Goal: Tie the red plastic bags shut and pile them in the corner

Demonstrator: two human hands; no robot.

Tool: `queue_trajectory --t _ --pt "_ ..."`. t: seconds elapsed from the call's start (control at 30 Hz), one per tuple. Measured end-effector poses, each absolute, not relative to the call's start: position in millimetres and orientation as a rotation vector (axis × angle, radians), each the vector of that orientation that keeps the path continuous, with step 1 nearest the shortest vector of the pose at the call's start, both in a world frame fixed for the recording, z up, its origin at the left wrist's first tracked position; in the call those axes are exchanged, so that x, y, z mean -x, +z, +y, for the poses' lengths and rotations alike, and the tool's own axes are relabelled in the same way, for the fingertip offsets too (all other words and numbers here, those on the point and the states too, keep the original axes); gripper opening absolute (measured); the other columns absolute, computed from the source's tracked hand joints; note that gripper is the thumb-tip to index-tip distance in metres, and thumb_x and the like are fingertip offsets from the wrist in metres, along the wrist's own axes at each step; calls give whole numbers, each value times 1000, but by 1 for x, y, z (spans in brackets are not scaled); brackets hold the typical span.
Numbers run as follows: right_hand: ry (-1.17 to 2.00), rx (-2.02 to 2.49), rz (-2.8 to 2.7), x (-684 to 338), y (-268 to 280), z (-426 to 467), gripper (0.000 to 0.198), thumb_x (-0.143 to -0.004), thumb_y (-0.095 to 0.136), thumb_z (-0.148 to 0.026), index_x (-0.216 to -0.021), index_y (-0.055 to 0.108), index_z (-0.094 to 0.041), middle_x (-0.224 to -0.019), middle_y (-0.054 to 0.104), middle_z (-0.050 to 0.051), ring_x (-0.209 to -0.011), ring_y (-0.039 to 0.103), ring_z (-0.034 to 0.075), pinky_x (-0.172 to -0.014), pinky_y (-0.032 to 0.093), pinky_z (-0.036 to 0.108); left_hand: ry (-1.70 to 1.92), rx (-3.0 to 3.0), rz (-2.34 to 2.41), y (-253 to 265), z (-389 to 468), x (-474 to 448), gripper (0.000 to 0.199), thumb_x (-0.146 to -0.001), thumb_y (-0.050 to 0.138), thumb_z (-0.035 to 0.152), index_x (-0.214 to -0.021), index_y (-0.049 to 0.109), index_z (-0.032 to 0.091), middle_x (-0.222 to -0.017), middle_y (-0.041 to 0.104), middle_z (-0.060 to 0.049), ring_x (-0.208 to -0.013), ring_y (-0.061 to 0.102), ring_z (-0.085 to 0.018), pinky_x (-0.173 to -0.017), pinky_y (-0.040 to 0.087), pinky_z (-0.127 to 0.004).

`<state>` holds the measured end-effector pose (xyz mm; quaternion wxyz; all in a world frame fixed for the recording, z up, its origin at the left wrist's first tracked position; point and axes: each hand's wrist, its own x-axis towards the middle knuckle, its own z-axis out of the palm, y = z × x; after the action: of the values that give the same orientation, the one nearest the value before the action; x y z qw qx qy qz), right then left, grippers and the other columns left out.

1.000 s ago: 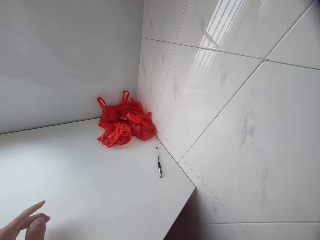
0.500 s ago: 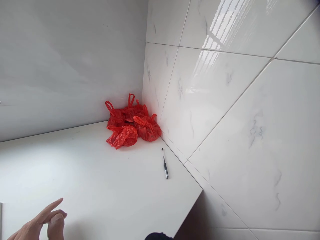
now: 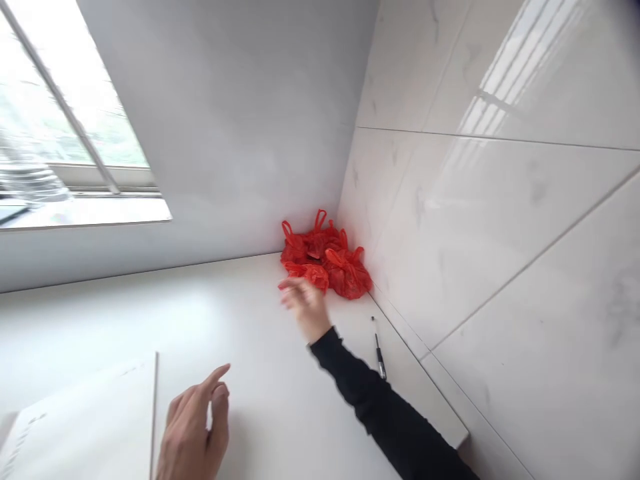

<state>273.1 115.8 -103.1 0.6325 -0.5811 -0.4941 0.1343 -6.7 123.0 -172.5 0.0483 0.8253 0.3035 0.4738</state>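
Several red plastic bags [image 3: 349,275] with knotted loop handles are bunched in the corner where the two walls meet the white table. My right hand [image 3: 307,308], in a black sleeve, is stretched out at the front left bag [image 3: 313,272] and partly covers it. Motion smears its fingers, so whether they grip the plastic is unclear. Closer to me, my left hand [image 3: 195,423] hovers over the table, its index finger and thumb apart with nothing between them. A black-and-clear pen [image 3: 380,357] lies right of my right forearm, its cap [image 3: 373,319] off beyond the tip.
At lower left lies a flat white object [image 3: 100,420] with small printed marks and a grey edge. A shiny tiled wall [image 3: 500,253] borders the table on the right. A barred window [image 3: 60,100] is at upper left, with a blurred clear bottle [image 3: 33,177] on its sill.
My right arm has come in from the bottom and reached the red bags. The view has swung left, bringing in the window and more of the white object. My left hand shows more fully.
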Motion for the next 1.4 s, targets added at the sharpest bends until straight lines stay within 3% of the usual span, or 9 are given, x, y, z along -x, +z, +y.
queue_trajectory --t 0.1,0.2,0.37,0.53,0.77,0.9,1.07,1.2,1.4 --pt "131 1476 -1034 -282 -108 131 38 -95 59 -36 -128 58 -17 -135 55 14 -126 50 31 -107 39 56 1409 -2614 855 -172 117 9 33 -97 49 18 -129 56 13 -85 64 -6 -77 59 -17 -81 46 -33" --pt "64 1588 -1012 -294 -116 138 49 -81 67 -32 -126 60 -13 -131 57 21 -131 41 40 -110 24 66 1376 -2614 872 -171 113 13 36 -97 48 13 -132 52 14 -85 63 -4 -74 56 -16 -81 46 -32" --pt "135 1588 -1121 -285 -129 128 25 -79 60 -27 -101 68 -18 -104 68 15 -104 58 35 -97 41 61 1467 -2373 1087 -166 113 9 30 -97 48 18 -126 55 18 -96 62 -6 -86 59 -18 -79 49 -32" --pt "249 1450 -1282 -254 -131 91 19 -87 55 -27 -102 64 -22 -104 66 8 -93 62 24 -86 52 41 1564 -1957 1315 -164 120 -24 28 -97 46 23 -122 58 19 -111 59 -10 -89 59 -20 -75 53 -34" --pt "304 1357 -1351 -234 -147 59 9 -85 48 -20 -84 56 -23 -85 56 2 -83 56 20 -80 49 35 1381 -2115 1069 -172 122 -38 37 -99 47 27 -135 53 24 -133 57 -8 -126 49 -24 -105 44 -44" --pt "342 1351 -1378 -227 -150 53 6 -89 52 -25 -83 55 -23 -87 57 2 -87 55 20 -85 46 36 1282 -2164 980 -172 117 -35 38 -96 55 29 -134 54 25 -117 66 -6 -109 54 -23 -94 49 -41" --pt "402 1443 -1381 -223 -147 47 12 -89 63 -31 -100 62 -25 -92 60 1 -89 55 20 -88 46 37 1289 -2120 1019 -171 115 -37 15 -95 55 25 -102 68 22 -80 67 -3 -79 54 -20 -81 50 -38" --pt "359 1491 -1343 -225 -149 46 21 -92 59 -32 -111 66 -26 -97 64 4 -89 57 21 -88 47 38 1367 -2024 1119 -170 115 -36 12 -95 56 26 -91 67 22 -77 66 -1 -75 55 -18 -80 49 -36" --pt "306 1481 -1192 -231 -157 48 21 -93 55 -31 -107 68 -23 -104 67 7 -94 60 23 -88 50 40 1499 -1823 1256 -169 114 -35 14 -96 55 31 -95 63 20 -85 66 -3 -74 59 -16 -68 50 -29"
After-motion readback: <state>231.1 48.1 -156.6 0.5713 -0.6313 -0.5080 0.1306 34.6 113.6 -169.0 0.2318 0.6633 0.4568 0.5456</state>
